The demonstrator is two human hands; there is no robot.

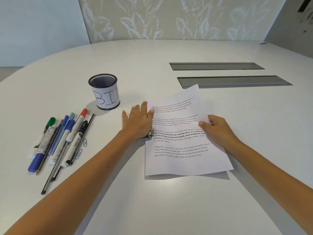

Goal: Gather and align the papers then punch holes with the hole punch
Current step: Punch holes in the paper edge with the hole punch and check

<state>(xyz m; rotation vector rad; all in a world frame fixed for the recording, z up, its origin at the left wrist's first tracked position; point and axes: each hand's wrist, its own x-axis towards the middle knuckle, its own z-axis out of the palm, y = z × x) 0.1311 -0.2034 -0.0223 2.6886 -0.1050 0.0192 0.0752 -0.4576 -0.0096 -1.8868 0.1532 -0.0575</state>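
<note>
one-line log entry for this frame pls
phase: punching | left hand: presses flat on hole punch | right hand: pinches papers at right edge | papers: left edge in punch

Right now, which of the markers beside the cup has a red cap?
The white-bodied marker lying nearest the mesh cup. Its red cap points toward the cup; the other markers' caps are green, blue or black.

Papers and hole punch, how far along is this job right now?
Gathered: the papers sit in one stack, left edge at the hole punch. In hand: the left hand presses flat on the punch while the right hand pinches the stack's right edge. Left: whether holes are cut yet cannot be seen; afterwards, slide the stack out.
</note>
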